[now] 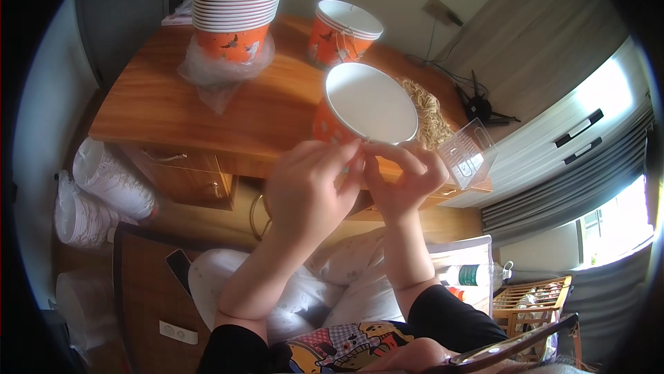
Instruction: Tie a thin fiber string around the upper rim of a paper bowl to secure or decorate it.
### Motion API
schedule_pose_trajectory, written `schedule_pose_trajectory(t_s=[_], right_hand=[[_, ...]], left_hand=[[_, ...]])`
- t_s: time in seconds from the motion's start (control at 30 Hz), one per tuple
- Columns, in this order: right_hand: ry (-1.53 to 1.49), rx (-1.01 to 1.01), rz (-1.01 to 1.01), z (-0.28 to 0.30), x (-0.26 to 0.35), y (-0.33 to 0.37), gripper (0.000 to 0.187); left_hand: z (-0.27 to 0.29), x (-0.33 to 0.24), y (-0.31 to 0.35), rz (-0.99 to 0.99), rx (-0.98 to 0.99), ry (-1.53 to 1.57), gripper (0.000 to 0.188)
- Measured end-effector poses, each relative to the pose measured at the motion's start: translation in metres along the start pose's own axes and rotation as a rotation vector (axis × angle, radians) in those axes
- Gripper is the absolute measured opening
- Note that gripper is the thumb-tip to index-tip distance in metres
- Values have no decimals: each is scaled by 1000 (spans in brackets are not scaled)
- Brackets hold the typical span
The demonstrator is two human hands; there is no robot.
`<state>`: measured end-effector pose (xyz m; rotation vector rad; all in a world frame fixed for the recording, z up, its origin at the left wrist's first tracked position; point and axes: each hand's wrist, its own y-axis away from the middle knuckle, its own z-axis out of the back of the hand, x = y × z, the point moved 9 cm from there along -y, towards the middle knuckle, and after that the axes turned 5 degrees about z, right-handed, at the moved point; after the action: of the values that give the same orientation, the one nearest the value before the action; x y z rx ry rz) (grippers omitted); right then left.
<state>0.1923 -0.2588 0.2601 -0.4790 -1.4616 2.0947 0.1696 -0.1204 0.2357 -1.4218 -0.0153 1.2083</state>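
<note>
An orange paper bucket with a white inside stands near the front edge of the wooden table, its opening facing up and toward me. At its near rim, the fingertips of my left hand and my right hand meet. Both hands are closed in a pinch; whatever small thing lies between the fingertips is too small to make out. Just right of the bucket lies a heap of tan cords. Beside my right hand a clear plastic box sits at the table's edge.
Behind, the table carries a tall stack of orange buckets in a plastic bag, and a short stack with a cord handle. A black stand is at right. Bagged buckets lie on the floor. A phone rests beside my leg.
</note>
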Motion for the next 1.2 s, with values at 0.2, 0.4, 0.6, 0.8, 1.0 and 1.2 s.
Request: schedule_pose_trajectory(t_s=[0.2,0.4,0.6,0.8,1.0,1.2], right_hand=[[-33,31,-22,1,0,-1,25],[-88,66,-42,-4,-5,3,29],[-132,45,-85,-6,-7,7,27],[-120,65,33,-3,-3,13,40],[-125,92,6,-13,-8,21,52],[-180,78,-9,-13,-10,19,50]], left_hand=[[-1,1,2,25,-6,-4,18],[-1,1,1,-3,-29,-36,15],[-4,10,1,68,13,24,10],[-7,17,0,123,44,72,9],[-10,18,1,156,87,102,9],[-13,22,2,185,103,114,9]])
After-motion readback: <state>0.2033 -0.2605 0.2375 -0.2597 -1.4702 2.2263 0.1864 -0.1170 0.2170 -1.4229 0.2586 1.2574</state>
